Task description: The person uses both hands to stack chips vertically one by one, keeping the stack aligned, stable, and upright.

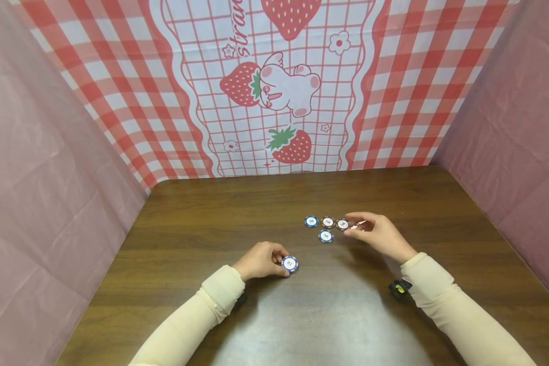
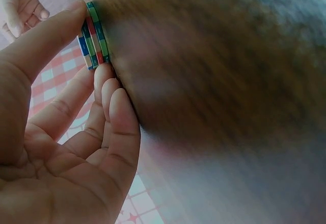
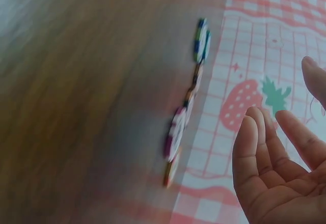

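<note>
My left hand (image 1: 262, 260) pinches a short stack of poker chips (image 1: 290, 264) by its edges, between thumb and fingers. Blue, green and red edges of that stack (image 2: 93, 35) show in the left wrist view; the top chip is blue with a white centre. To the right, my right hand (image 1: 378, 234) hovers at the end of a row of chips, its fingers (image 3: 246, 142) apart with nothing between them. The row holds a blue chip (image 1: 311, 221) and two brownish ones, a middle chip (image 1: 328, 222) and a right chip (image 1: 342, 224). More chips are partly hidden beneath the right hand.
Another blue chip (image 1: 326, 236) lies just in front of the row. The brown wooden table (image 1: 201, 213) meets a strawberry-print cloth (image 1: 274, 101) at the back. Pink curtains hang on the left (image 1: 50, 152) and right (image 1: 508, 127).
</note>
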The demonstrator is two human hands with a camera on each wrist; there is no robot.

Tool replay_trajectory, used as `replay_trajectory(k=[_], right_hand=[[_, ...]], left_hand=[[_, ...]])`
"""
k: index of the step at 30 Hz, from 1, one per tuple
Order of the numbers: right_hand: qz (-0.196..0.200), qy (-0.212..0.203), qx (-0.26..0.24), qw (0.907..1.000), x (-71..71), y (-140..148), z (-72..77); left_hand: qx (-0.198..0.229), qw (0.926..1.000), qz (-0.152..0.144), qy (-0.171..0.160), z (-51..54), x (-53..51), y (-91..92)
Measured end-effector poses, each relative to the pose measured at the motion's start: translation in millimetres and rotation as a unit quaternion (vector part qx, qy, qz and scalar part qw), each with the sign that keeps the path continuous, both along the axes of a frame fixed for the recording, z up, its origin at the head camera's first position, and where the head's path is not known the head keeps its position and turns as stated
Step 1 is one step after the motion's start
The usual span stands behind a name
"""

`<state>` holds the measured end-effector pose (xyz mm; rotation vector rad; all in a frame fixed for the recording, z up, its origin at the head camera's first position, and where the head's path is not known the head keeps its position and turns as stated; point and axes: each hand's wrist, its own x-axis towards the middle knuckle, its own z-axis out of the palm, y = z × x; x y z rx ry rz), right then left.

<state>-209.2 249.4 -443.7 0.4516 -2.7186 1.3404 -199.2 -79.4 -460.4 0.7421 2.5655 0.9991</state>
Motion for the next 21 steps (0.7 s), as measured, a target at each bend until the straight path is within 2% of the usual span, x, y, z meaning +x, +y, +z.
replay_trajectory(k=[11,21], right_hand=[[-0.016,-0.039,0.039,0.9984,-2.4,24.9,-3.6],[-0.005,-0.057,0.094,0.9939,-4.5,34.6,-4.9]], left_hand=[[-0.002,1.0,-0.002,0.006,0.6,0.4,0.2],[-0.003,1.0,-0.001,0.008,0.8,0.4,0.4]])
